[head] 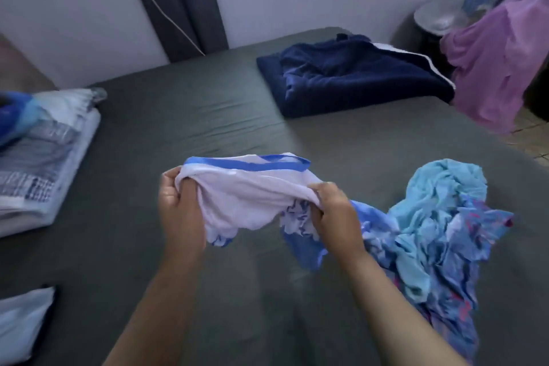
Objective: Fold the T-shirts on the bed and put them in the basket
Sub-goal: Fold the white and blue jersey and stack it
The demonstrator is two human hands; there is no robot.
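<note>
A white T-shirt with blue trim (246,187) hangs bunched above the middle of the grey-green bed (184,116). My left hand (178,205) grips its left edge, fingers curled into the cloth. My right hand (332,211) grips its right part, where a blue patterned section dangles down. To the right a crumpled heap of light blue and patterned shirts (436,226) lies on the bed. No basket is visible.
A folded navy towel or blanket (350,71) lies at the far right of the bed. Folded pale laundry (41,151) is stacked at the left edge. A white item (20,321) sits at lower left. Purple cloth (493,47) hangs at the right, beside tiled floor.
</note>
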